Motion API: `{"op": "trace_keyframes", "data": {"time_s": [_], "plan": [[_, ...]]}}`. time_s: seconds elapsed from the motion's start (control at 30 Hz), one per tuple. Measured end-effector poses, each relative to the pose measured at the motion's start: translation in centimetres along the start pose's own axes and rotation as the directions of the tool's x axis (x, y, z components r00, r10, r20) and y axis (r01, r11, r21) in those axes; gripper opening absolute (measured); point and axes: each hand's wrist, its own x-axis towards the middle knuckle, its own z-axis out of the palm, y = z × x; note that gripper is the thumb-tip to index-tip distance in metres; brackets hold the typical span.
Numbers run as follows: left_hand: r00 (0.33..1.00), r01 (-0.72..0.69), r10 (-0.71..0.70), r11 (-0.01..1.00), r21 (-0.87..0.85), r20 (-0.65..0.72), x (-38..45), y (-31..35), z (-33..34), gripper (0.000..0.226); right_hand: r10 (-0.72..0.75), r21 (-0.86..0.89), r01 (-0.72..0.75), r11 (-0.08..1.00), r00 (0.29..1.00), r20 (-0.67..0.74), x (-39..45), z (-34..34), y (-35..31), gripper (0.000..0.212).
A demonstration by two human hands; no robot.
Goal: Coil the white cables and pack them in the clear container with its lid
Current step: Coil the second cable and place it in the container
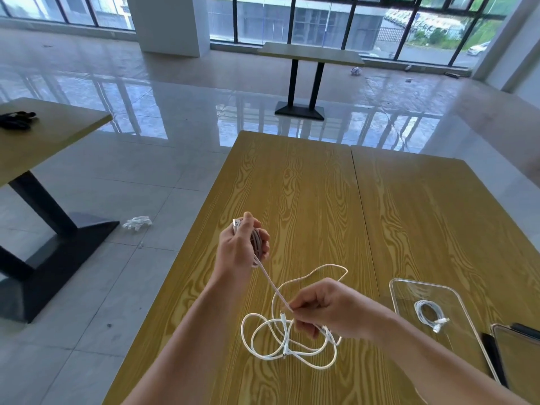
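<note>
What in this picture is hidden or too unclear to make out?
Head view, the only one:
- How many loops the left hand grips: its fingers cover the coil.
- Whether the loose white cable on the table is one cable or several: the strands overlap.
- The lid: cut off by the right edge.
- The coiled cable in the clear container: plugs too small to identify.
- The dark object on the far-left table: blurred.

Two bare forearms come in from the near edge, each uncovered as far back as can be seen, with no sleeve edge showing anywhere. The bare left hand (238,248) and the bare right hand (324,309) wear nothing: no gloves, rings, watch or wristband on either.
</note>
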Motion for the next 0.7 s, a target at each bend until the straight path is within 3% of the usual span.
{"op": "trace_keyframes", "data": {"time_s": [0.1, 0.17, 0.27, 0.33, 0.5, 0.7], "plan": [[0.999, 0.006, -0.012, 0.992, -0.123, -0.044, 0.6, 1.0, -0.5, 0.029, 0.109, -0.045, -0.106, 0.993, 0.991, 0.081, -0.3, -0.6, 0.8, 0.015], [0.999, 0.033, -0.036, 0.988, -0.150, -0.013, 0.6, 1.3, -0.6, 0.029, 0.189, -0.167, -0.175, 0.970, 0.979, 0.071, -0.2, -1.0, 1.3, 0.015], [0.991, 0.086, -0.083, 0.996, -0.022, 0.104, -0.2, 0.7, -0.3, 0.031, 0.257, -0.404, -0.270, 0.874, 0.962, -0.088, 0.4, -1.5, 1.5, 0.019], [0.981, 0.088, -0.103, 0.992, 0.094, 0.164, -0.7, 0.2, -0.1, 0.032, 0.246, -0.443, -0.322, 0.837, 0.944, -0.221, 0.9, -1.5, 1.4, 0.023], [0.977, 0.074, -0.119, 0.967, 0.242, 0.177, -0.9, -0.7, 0.1, 0.029, 0.177, -0.181, -0.285, 0.941, 0.872, -0.456, 1.2, -2.2, 0.8, 0.021], [0.974, 0.058, -0.143, 0.908, 0.414, 0.178, -1.0, -1.6, 0.4, 0.028, 0.204, 0.222, -0.107, 0.969, 0.851, -0.484, 1.1, -1.9, -1.4, 0.014]]}}
